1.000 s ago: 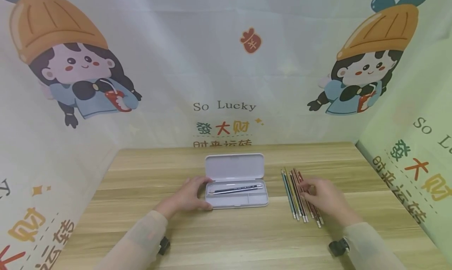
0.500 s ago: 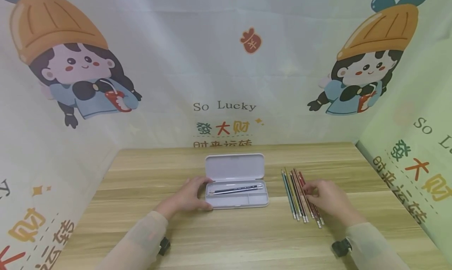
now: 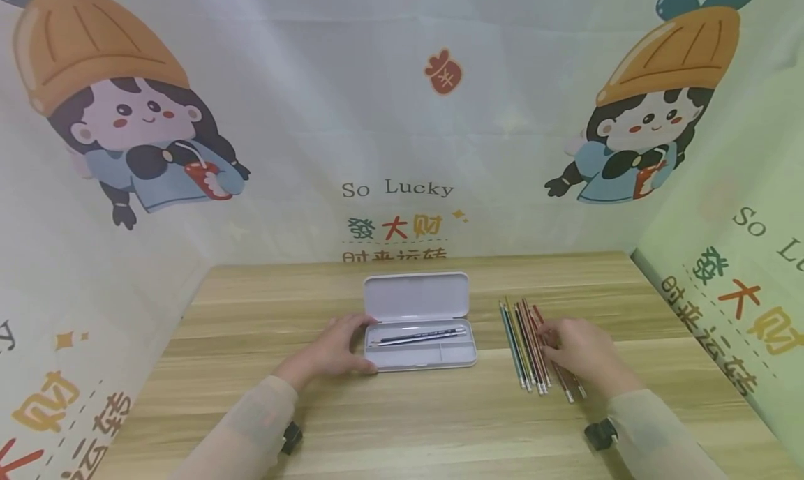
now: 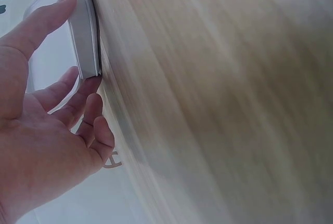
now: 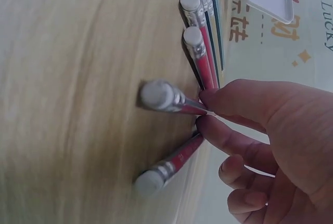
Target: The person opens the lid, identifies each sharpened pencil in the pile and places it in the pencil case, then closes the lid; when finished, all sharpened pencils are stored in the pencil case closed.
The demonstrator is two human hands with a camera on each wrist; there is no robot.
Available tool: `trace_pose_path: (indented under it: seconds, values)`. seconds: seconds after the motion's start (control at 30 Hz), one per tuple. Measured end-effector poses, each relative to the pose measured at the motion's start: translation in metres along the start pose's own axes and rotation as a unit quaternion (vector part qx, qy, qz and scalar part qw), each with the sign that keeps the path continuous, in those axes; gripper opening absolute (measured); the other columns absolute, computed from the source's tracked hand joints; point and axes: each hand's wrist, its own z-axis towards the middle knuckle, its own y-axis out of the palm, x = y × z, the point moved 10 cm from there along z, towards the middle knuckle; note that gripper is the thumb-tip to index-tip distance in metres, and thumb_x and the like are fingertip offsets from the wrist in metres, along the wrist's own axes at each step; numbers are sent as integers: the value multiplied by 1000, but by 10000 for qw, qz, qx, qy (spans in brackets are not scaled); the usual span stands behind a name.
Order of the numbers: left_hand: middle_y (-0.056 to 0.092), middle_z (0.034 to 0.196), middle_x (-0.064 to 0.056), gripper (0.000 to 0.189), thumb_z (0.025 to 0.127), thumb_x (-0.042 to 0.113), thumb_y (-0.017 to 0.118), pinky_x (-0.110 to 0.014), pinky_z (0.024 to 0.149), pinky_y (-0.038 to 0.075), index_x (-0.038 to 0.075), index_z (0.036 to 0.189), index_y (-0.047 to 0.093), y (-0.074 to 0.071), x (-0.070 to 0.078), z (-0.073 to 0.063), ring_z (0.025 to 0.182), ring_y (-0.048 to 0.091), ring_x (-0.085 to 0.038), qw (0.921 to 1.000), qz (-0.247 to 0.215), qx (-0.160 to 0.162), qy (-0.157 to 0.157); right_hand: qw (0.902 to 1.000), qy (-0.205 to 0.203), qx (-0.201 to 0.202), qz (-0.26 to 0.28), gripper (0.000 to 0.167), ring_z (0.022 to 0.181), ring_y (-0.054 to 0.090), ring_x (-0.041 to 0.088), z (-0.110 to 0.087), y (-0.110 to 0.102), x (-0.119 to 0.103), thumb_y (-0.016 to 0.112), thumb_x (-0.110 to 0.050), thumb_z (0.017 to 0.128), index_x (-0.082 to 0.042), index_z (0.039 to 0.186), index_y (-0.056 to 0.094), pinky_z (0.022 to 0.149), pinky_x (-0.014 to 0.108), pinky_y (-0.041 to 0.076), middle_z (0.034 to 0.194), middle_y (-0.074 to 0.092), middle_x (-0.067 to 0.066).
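Observation:
An open white pencil case (image 3: 410,356) lies on the table with its lid raised and a few dark pencils (image 3: 419,336) in its long compartment. At its left end my left hand (image 3: 333,347) grips it, thumb at the front corner and fingers toward the hinge, as the left wrist view (image 4: 57,94) also shows. To the right is a loose bunch of colored pencils (image 3: 520,347) with white erasers. My right hand (image 3: 581,351) pinches a red pencil (image 5: 190,107) between thumb and index finger; another red pencil (image 5: 179,156) lies beside it, splayed apart.
The wooden table (image 3: 440,424) runs back to a printed cloth backdrop (image 3: 301,117) that also closes in both sides. Other pencils (image 5: 203,52) lie close to the fingertips in the right wrist view.
The red pencils under my right hand have spread apart, one eraser end swinging to the right, away from the bunch. My right hand has shifted slightly; the left hand and case stay put.

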Motion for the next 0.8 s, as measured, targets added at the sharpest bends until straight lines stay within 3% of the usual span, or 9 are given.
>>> trace_pose_path:
  seconds: [0.23,0.5,0.8]
  values:
    - [49,154,-23,86,73,30,92,-63,127,16,6,145,52,-2,0,0,145,42,-43,10000,-45,58,3,9999,68,-89,114,32,75,62,15,1,2,1,75,-14,83,-7,114,74,59,35,51,90,74,1]
    - [50,154,-22,86,73,30,92,-62,127,17,7,146,52,-1,-1,0,145,42,-42,10000,-55,48,-15,9998,83,-16,155,30,65,55,13,1,1,0,75,-13,80,-9,110,75,54,29,44,77,67,-4]
    - [51,152,-22,86,73,29,92,-62,127,19,7,145,52,-1,0,-1,144,43,-42,9999,-140,39,-42,10000,88,-17,16,29,67,60,12,0,1,4,76,-16,80,-10,108,75,54,30,46,79,72,-3]
